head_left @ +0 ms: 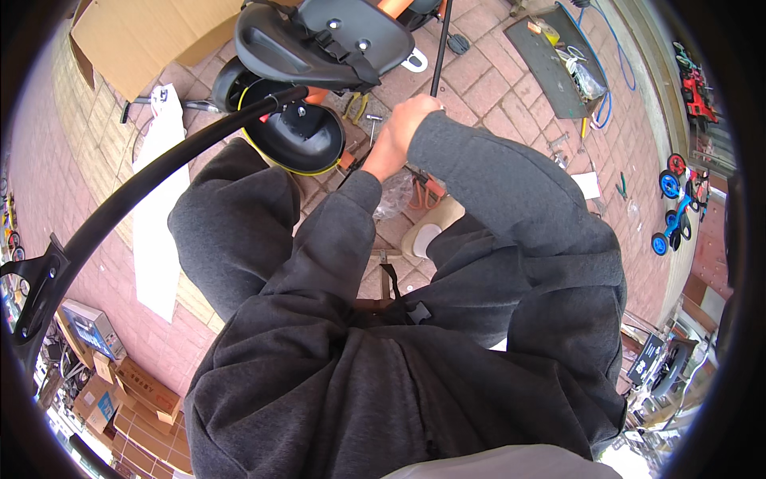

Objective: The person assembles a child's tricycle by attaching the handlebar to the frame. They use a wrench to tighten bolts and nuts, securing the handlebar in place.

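My hands are close together in front of me, both with fingers closed. My right hand (419, 116) is around the lower end of a thin black rod (443, 48) that rises toward the top edge. Just below and to its left, my left hand (384, 153) is curled; what it holds is hidden. Beyond them is a black plastic seat (275, 44) with straps, over a black bowl-shaped part (275, 140) with a yellow rim. A thick curved black tube (171, 148) reaches from the seat to the lower left. Orange-handled cutters (428, 190) and a clear plastic bag (392, 197) lie below my hands.
Yellow-handled pliers (356, 106) lie on the brick paving by the seat. A dark tray (542, 76) with tape and bags is at the far right, green-handled pliers (621, 186) nearer. A blue child's bike (677, 214) stands right; a cardboard box (144, 40) and white sheet (158, 239) left.
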A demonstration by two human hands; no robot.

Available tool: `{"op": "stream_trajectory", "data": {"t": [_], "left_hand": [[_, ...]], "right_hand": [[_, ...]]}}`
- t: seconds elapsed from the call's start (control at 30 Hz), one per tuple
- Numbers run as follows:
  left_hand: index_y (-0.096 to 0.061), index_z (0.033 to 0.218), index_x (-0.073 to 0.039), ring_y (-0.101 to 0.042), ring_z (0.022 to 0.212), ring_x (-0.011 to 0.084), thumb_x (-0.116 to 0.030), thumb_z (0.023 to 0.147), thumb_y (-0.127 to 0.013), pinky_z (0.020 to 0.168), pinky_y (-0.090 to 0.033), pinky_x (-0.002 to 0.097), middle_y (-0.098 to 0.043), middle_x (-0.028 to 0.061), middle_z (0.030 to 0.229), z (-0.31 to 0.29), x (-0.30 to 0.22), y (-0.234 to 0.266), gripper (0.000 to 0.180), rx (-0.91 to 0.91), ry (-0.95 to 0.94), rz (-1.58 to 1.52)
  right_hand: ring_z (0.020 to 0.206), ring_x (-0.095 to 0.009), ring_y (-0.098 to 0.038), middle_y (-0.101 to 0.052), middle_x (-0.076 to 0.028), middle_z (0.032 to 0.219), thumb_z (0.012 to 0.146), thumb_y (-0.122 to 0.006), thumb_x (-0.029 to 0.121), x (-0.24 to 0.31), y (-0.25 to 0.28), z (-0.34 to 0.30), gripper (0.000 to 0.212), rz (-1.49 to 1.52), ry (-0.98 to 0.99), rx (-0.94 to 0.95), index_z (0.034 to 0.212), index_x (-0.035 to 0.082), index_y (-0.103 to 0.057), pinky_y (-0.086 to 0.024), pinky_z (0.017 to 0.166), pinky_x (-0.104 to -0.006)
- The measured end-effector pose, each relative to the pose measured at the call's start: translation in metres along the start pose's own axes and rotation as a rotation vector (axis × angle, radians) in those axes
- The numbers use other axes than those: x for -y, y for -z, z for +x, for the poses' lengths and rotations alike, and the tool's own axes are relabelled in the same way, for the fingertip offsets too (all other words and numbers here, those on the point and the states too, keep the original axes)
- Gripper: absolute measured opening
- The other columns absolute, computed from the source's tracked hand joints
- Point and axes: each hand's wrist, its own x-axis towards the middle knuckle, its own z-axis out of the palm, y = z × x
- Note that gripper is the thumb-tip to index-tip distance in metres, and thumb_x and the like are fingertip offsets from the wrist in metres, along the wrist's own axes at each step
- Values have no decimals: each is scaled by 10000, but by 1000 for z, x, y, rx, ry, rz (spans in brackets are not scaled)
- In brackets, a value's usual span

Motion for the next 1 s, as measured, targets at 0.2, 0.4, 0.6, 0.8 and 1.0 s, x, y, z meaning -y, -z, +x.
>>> {"op": "stream_trajectory", "data": {"t": [0.2, 0.4, 0.6, 0.8, 1.0], "left_hand": [[-531, 1071, -15, -531, 956, 172, -105, 803, -556, 822, -420, 271, -565, 88, 1040, -3, 7, 9, 284, 24, -36, 11], [-556, 958, 1, -549, 823, 78, 23, 752, -625, 748, -450, 232, -592, 27, 885, -8, 16, 25, 219, 37, 341, -479], [-547, 974, 18, -571, 775, 110, -120, 875, -538, 717, -471, 239, -591, 57, 891, -3, 28, 60, 170, -35, 500, -468], [-533, 969, 23, -585, 747, 123, -101, 883, -516, 691, -481, 238, -625, 94, 886, 6, 35, 78, 151, -37, 414, -223], [-559, 927, 60, -558, 696, 99, 0, 791, -574, 638, -456, 232, -603, 58, 807, 13, 65, 79, 149, -83, 324, 428]], "right_hand": [[758, -265, -653, -657, -140, 838, 712, -586, 161, 23, 22, -4, 209, -94, 116, -265, 852, 32, -671, -519, 630, -377], [759, -350, -615, -608, -229, 744, 656, -675, 201, -67, -24, 3, 273, 915, 6, -623, 763, -47, -634, -475, 659, -414], [378, -19, -270, -379, 57, 530, 761, -678, 224, -39, -82, 80, 212, 2322, 105, -105, 823, 82, -533, -162, 327, -195], [372, -29, -286, -378, 63, 519, 753, -652, 84, -27, -82, 115, 141, 2453, 240, -265, 823, 85, -529, -161, 331, -208], [351, -62, -307, -411, 28, 497, 773, -634, 138, -20, -89, 131, 110, 2365, 117, -327, 788, 68, -551, -197, 331, -239]]}}
